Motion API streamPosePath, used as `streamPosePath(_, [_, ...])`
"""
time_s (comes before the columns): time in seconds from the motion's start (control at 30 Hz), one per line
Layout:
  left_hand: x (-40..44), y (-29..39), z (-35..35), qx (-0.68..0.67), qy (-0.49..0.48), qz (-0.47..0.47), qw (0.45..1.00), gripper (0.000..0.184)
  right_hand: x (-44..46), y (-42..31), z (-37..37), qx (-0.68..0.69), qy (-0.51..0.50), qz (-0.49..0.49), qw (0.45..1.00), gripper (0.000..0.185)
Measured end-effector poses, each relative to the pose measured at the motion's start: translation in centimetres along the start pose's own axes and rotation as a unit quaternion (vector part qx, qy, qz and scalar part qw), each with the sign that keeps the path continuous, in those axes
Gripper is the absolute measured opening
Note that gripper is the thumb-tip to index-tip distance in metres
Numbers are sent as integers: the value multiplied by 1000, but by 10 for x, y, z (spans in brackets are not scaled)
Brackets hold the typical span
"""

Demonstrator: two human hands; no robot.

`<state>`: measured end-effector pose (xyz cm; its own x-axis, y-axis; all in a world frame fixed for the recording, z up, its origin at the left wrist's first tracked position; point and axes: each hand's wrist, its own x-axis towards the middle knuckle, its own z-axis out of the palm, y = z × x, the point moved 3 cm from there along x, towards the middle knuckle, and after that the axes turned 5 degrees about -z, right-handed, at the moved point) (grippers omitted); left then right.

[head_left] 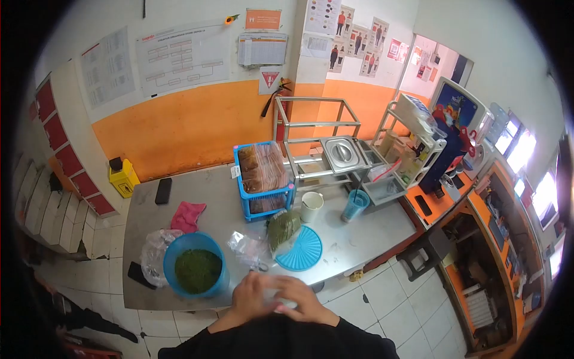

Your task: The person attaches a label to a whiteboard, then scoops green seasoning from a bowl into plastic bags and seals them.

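My left hand [252,297] and my right hand [300,299] meet close to my body at the table's front edge. Their fingers are bent around a whitish, see-through piece of plastic [272,295], which looks like a small plastic bag; blur and the fingers hide most of it. Left of them stands a blue tub [170,275] holding green powder [198,271]. Just beyond my hands lie a pair of scissors [259,267] and clear plastic bags [246,246]. A filled bag of green stuff [283,232] rests partly on a round blue lid [304,252].
On the steel table [353,248] stand a blue basket [269,200] of brown packs, a white mug [311,207] and a blue cup [355,206]. A pink cloth [188,215] and a dark phone [163,191] lie left. A steel rack [317,124] stands behind.
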<state>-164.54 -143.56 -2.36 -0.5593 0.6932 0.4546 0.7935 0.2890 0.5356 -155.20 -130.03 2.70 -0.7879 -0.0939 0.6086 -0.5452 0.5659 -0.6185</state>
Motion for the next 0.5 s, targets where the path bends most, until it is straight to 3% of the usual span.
streamPosePath(0.03, [5,-13,-3,-17,12,-24,999,63,9,13,-5,1,-1,2,1000,19])
streamPosePath(0.17, [20,-48,-5,-89,20,-74,993,69,57,99,-81,-275,130,95,948,25])
streamPosePath(0.27, [32,-65,1,-153,-2,-113,982,70,96,218,-149,-360,172,130,908,15])
streamPosePath(0.33, [40,-72,4,-197,0,-123,973,71,126,284,-191,-410,139,273,859,17])
streamPosePath(0.4, [48,-73,2,-238,4,-131,962,73,140,357,-224,-423,194,231,854,17])
streamPosePath(0.5, [63,-79,0,-271,16,-170,947,76,156,403,-247,-511,107,308,796,35])
